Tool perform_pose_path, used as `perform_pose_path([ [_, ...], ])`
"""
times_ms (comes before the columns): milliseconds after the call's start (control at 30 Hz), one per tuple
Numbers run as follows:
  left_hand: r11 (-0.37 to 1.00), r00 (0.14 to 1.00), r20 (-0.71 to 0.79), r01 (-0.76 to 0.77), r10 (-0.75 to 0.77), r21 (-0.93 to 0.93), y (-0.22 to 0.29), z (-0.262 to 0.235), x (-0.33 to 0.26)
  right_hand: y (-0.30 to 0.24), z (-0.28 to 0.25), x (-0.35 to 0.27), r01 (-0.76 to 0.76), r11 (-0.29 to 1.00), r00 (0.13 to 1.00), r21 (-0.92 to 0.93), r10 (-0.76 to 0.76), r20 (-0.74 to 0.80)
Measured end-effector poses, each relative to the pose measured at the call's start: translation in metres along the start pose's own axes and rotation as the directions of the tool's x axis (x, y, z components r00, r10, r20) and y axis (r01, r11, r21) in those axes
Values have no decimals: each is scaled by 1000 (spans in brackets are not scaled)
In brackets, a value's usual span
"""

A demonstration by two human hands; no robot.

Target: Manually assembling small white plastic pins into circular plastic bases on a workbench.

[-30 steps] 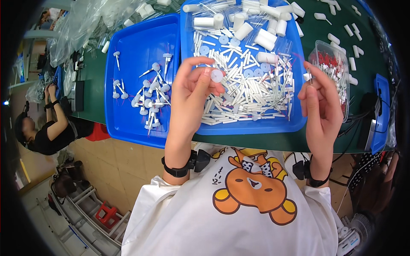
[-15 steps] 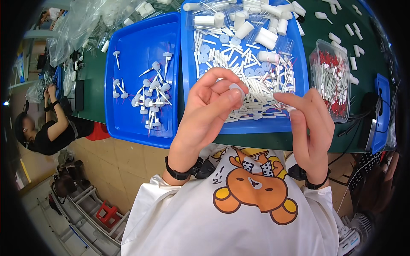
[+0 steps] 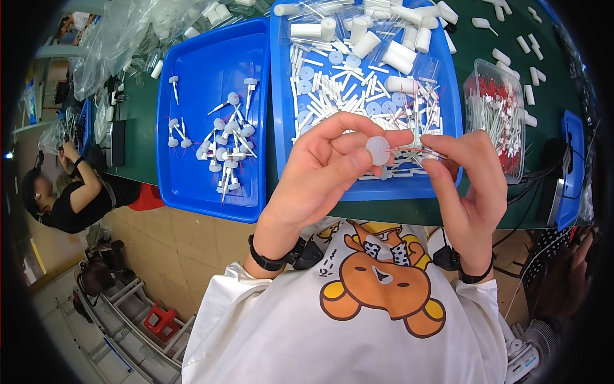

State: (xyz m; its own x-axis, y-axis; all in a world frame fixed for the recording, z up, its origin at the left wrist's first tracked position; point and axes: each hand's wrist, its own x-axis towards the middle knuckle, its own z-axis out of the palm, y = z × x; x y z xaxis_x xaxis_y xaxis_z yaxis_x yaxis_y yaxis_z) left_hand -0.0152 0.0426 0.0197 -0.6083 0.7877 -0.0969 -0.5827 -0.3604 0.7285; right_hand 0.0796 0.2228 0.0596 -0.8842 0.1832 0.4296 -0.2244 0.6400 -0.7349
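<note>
My left hand (image 3: 326,169) pinches a round white disc (image 3: 378,151) at its edge between thumb and fingers, with the flat face showing. In my right hand (image 3: 470,179), thumb and forefinger grip a thin rod with red wires (image 3: 409,150). The wires reach leftward to the disc's middle; whether they pass through it I cannot tell. Both hands hover over the near part of a blue tray (image 3: 279,128) that holds white sticks, pale discs and white cylinders. Several finished-looking pieces, each a disc on a wired rod (image 3: 222,153), lie in the left blue tray (image 3: 185,192).
A clear plastic box (image 3: 470,109) of red-wired rods stands to the right. White cylinders (image 3: 502,57) are scattered over the green table (image 3: 137,141). Plastic bags (image 3: 121,45) lie at the far left. Another person (image 3: 77,185) sits at the left, and dark cables (image 3: 531,173) run at the right.
The disc has turned to show its flat face and moved slightly right and down. My right hand has brought the wired rod level, its red wires now meeting the disc.
</note>
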Motion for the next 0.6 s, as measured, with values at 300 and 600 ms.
perform_pose_path([
  [300, 999, 1000, 5, -13, 13, -45, 0, -1, -2, -3, -1, -1, 27, 996, 998, -80, -23, 50],
  [600, 995, 998, -5, -67, 68, 80, -8, 3, -3, 4, -6, 3, 366, 899, 922, -241, -314, 226],
])
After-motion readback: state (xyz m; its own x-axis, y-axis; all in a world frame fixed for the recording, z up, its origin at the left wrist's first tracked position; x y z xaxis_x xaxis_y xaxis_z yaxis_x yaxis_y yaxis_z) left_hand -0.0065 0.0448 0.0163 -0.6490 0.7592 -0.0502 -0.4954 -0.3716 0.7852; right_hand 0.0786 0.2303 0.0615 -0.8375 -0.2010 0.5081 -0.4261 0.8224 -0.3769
